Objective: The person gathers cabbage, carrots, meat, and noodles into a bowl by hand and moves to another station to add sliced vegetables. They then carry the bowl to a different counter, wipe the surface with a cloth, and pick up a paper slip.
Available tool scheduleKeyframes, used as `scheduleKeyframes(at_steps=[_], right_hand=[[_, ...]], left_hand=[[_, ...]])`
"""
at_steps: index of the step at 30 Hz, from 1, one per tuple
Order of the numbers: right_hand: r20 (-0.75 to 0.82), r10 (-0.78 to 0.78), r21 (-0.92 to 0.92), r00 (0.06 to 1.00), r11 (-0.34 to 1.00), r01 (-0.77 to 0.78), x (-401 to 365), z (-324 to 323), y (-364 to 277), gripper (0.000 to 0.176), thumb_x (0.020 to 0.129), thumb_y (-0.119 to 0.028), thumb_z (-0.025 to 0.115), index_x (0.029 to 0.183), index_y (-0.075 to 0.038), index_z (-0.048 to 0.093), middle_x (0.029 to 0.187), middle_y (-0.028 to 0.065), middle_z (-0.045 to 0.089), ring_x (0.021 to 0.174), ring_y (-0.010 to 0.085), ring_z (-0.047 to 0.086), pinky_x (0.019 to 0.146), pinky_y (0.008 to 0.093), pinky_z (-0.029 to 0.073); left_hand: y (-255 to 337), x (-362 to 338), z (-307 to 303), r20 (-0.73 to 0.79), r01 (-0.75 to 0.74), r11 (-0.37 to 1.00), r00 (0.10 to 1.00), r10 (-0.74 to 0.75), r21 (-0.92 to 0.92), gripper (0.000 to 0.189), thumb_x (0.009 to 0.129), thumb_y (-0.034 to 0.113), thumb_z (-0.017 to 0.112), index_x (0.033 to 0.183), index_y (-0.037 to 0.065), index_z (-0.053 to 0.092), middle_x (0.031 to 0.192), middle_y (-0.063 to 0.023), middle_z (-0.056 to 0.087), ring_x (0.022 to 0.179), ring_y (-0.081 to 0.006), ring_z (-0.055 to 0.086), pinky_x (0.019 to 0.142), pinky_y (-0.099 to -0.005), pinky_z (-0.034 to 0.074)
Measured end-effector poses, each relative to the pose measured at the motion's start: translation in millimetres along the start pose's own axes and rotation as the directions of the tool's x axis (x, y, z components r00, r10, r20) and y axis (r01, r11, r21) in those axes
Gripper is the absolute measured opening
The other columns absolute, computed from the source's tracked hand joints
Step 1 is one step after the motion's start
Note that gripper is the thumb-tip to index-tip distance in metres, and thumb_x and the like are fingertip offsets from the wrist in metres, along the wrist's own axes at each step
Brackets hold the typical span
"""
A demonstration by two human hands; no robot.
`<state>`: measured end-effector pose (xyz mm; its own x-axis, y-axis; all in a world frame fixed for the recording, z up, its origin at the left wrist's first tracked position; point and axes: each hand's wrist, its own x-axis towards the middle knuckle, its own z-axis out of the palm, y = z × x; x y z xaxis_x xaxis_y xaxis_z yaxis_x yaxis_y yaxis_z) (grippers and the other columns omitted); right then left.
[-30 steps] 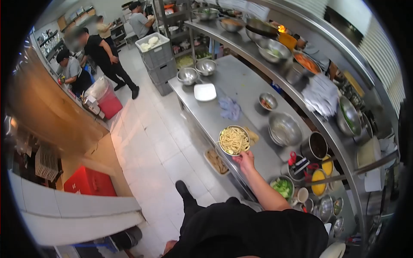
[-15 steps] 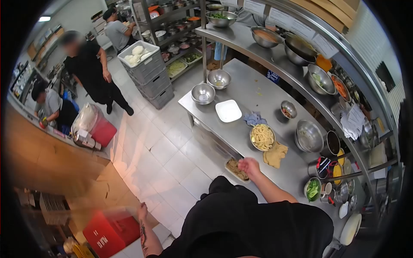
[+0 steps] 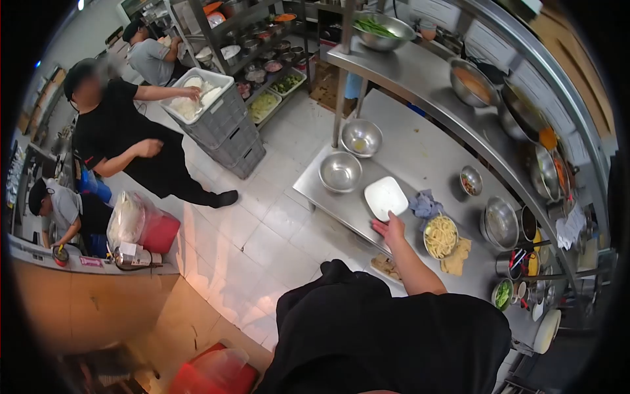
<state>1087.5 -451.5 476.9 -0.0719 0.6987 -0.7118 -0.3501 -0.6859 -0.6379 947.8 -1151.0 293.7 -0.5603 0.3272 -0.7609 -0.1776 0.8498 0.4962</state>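
In the head view, your right arm stretches forward and to the left from your body, forearm bare, over the near edge of the steel counter (image 3: 420,157). Your right hand (image 3: 392,230) lies palm down with the fingers (image 3: 391,217) extended and loosely spread, not curled round anything. The fingertips meet the near edge of the white square plate (image 3: 386,196).

The plate lies flat on the counter. An empty steel bowl (image 3: 340,172) sits to its left, a crumpled blue cloth (image 3: 425,205) just to its right, and a bowl of noodles (image 3: 441,236) beyond the cloth. Your left hand is out of sight.
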Motion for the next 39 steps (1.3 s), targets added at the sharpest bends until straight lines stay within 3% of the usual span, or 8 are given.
scheduleKeyframes(at_steps=[9, 11, 14, 18, 22, 24, 30, 39], right_hand=[[-0.177, -0.586, -0.261, 0.791, 0.803, 0.536, -64, 18, 4, 0.034, 0.092, -0.006, 0.047, 0.125, 0.002, 0.043, 0.099, 0.0209, 0.066, 0.063, 0.0284, 0.069, 0.050, 0.0361, 0.059], [-0.144, -0.589, -0.315, 0.795, 0.789, 0.527, -103, 43, -5, 0.032, 0.093, -0.006, 0.048, 0.124, 0.002, 0.043, 0.097, 0.0202, 0.066, 0.061, 0.0273, 0.068, 0.050, 0.0358, 0.059], [-0.058, -0.529, -0.376, 0.847, 0.797, 0.472, -158, 96, -10, 0.033, 0.092, -0.006, 0.050, 0.124, 0.003, 0.045, 0.099, 0.0195, 0.067, 0.065, 0.0262, 0.070, 0.051, 0.0348, 0.060], [0.171, -0.359, -0.459, 0.918, 0.795, 0.396, -164, 178, 13, 0.035, 0.095, -0.004, 0.050, 0.128, 0.002, 0.042, 0.107, 0.0205, 0.066, 0.083, 0.0293, 0.071, 0.061, 0.0374, 0.064], [0.417, -0.279, -0.418, 0.865, 0.786, 0.456, -136, 267, 43, 0.032, 0.098, -0.004, 0.047, 0.128, 0.001, 0.039, 0.106, 0.0190, 0.067, 0.079, 0.0260, 0.071, 0.061, 0.0350, 0.063], [0.466, -0.164, -0.455, 0.870, 0.798, 0.394, -116, 305, 51, 0.034, 0.101, -0.007, 0.047, 0.132, 0.002, 0.037, 0.107, 0.0195, 0.066, 0.081, 0.0249, 0.071, 0.061, 0.0323, 0.062], [0.354, 0.279, -0.649, 0.893, 0.760, 0.019, -79, 362, 28, 0.046, 0.106, -0.019, 0.050, 0.146, -0.004, 0.035, 0.121, 0.0177, 0.064, 0.090, 0.0211, 0.071, 0.080, 0.0313, 0.058], [-0.094, 0.464, -0.540, 0.881, 0.719, -0.437, -70, 388, 19, 0.038, 0.107, -0.019, 0.048, 0.140, -0.001, 0.046, 0.129, 0.0135, 0.060, 0.105, 0.0195, 0.066, 0.093, 0.0350, 0.054]], left_hand=[[65, 135, -174, -0.216, -0.053, 0.930, 0.966, 0.139, 0.364, 0.029, 0.098, 0.022, 0.054, 0.110, 0.002, 0.070, 0.095, -0.0168, 0.072, 0.098, -0.0270, 0.068, 0.087, -0.0395, 0.053], [237, 144, -210, -0.368, -0.503, 0.865, 0.804, 0.467, -0.001, 0.030, 0.097, 0.014, 0.057, 0.121, -0.003, 0.063, 0.110, -0.0193, 0.069, 0.101, -0.0284, 0.067, 0.088, -0.0370, 0.053], [465, 144, -215, 0.135, -0.425, 0.813, 0.850, 0.510, -0.397, 0.039, 0.101, 0.020, 0.058, 0.136, 0.003, 0.056, 0.126, -0.0114, 0.062, 0.103, -0.0153, 0.063, 0.086, -0.0279, 0.052], [658, 86, -193, 0.445, -0.475, 0.641, 0.467, 0.764, -0.603, 0.055, 0.104, 0.018, 0.050, 0.155, 0.010, 0.031, 0.138, -0.0137, 0.055, 0.103, -0.0188, 0.063, 0.082, -0.0304, 0.054], [711, 133, -179, 0.543, -0.401, 0.736, 0.499, 0.675, -0.546, 0.055, 0.102, 0.015, 0.052, 0.153, 0.009, 0.033, 0.138, -0.0165, 0.054, 0.111, -0.0233, 0.060, 0.089, -0.0340, 0.052], [718, 168, -188, 0.334, -0.743, 0.605, 0.515, 0.789, -0.286, 0.061, 0.098, 0.014, 0.054, 0.152, 0.004, 0.029, 0.130, -0.0221, 0.059, 0.115, -0.0307, 0.062, 0.096, -0.0367, 0.049], [734, 315, -178, 0.330, -0.480, 0.805, 0.741, 0.585, -0.349, 0.054, 0.095, 0.006, 0.044, 0.148, 0.002, 0.033, 0.123, -0.0247, 0.062, 0.111, -0.0352, 0.064, 0.094, -0.0414, 0.050], [800, 517, 81, 0.455, -0.707, 0.677, 0.544, 0.706, -0.206, 0.062, 0.087, -0.003, 0.047, 0.146, 0.010, 0.035, 0.124, -0.0299, 0.055, 0.103, -0.0496, 0.060, 0.088, -0.0552, 0.050]])
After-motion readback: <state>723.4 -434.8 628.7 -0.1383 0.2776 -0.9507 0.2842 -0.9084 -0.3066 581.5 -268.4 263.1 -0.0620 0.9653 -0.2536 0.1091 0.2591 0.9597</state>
